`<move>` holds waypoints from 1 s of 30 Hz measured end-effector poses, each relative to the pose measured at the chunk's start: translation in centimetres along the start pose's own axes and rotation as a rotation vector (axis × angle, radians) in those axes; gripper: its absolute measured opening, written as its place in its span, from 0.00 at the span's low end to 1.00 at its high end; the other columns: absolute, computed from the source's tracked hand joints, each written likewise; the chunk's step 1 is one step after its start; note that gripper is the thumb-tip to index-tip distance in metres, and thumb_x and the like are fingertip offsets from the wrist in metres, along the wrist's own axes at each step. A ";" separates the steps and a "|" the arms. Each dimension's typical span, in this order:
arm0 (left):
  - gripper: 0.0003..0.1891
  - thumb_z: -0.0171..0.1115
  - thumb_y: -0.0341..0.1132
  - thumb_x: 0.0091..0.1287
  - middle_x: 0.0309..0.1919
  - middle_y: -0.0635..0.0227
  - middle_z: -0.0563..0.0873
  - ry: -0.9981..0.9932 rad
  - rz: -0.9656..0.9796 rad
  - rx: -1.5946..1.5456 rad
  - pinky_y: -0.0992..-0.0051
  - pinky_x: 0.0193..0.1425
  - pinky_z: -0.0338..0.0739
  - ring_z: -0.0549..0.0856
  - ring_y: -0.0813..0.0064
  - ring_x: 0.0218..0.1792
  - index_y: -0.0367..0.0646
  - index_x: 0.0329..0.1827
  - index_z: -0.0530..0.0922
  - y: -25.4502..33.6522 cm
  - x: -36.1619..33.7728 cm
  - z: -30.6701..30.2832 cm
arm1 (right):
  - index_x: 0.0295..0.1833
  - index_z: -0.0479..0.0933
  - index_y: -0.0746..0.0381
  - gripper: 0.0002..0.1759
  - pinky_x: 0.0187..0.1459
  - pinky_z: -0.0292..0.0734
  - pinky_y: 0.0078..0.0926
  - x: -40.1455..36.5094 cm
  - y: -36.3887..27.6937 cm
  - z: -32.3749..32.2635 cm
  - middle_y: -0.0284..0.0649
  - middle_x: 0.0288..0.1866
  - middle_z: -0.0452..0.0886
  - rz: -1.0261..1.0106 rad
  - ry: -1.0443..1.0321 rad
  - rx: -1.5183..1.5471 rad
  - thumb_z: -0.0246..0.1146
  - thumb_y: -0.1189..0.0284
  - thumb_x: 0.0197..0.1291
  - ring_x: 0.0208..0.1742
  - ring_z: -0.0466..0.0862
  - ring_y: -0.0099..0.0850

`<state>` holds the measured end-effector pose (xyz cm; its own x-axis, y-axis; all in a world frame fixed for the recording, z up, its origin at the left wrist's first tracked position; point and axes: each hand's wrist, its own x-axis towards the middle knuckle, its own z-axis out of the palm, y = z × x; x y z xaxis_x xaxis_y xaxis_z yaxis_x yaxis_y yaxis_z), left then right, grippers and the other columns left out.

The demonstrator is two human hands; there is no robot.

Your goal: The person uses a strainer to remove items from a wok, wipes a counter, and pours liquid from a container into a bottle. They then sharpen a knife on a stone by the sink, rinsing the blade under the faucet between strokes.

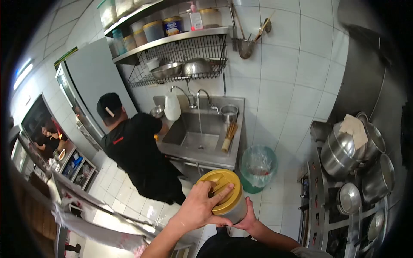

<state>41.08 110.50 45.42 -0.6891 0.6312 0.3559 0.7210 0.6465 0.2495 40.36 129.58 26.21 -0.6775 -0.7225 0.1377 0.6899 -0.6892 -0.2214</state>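
In front of my body I hold a plastic jar [234,213] with a translucent, greyish body. Its round yellow lid [235,198] sits on top and is tilted toward me. My left hand [200,207] lies over the lid from the left, fingers on its raised centre grip and thumb lower down against the jar's side. Around the right side and lower part of the jar wraps my right hand [246,218], partly hidden behind it. The jar's contents cannot be made out.
Beyond the jar is a steel sink [180,142] with water running from the faucet [199,103]. A co-worker [135,146] in black stands at its left. A green bin [259,165] stands right of the sink. The stove [320,206] with several pots [340,152] lines the right.
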 end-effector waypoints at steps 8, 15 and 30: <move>0.44 0.80 0.56 0.44 0.68 0.44 0.65 0.517 -0.174 0.070 0.50 0.71 0.61 0.65 0.42 0.69 0.40 0.62 0.77 -4.2 10.6 -1.7 | 0.78 0.49 0.57 0.54 0.73 0.61 0.52 10.7 -11.4 6.0 0.46 0.76 0.60 -0.385 0.035 -0.416 0.55 0.32 0.59 0.74 0.65 0.44; 0.45 0.84 0.44 0.44 0.70 0.43 0.60 0.844 -0.183 -0.172 0.59 0.68 0.71 0.72 0.50 0.66 0.34 0.64 0.71 -11.9 21.1 -5.0 | 0.78 0.53 0.52 0.49 0.72 0.60 0.54 21.1 -19.6 10.1 0.40 0.77 0.59 -0.359 -0.158 -0.377 0.44 0.29 0.62 0.76 0.63 0.42; 0.38 0.78 0.55 0.51 0.41 0.58 0.86 1.265 -0.213 0.040 0.74 0.49 0.79 0.86 0.70 0.42 0.30 0.53 0.78 -29.5 36.7 -28.9 | 0.80 0.31 0.51 0.61 0.56 0.79 0.57 44.2 -32.0 20.2 0.63 0.79 0.38 -0.182 -0.417 -0.552 0.59 0.33 0.56 0.73 0.63 0.53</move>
<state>-3.43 102.22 77.12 -0.2254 -0.3161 0.9216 0.5878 0.7102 0.3873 -6.52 118.63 58.90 -0.5396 -0.6355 0.5523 0.2709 -0.7521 -0.6008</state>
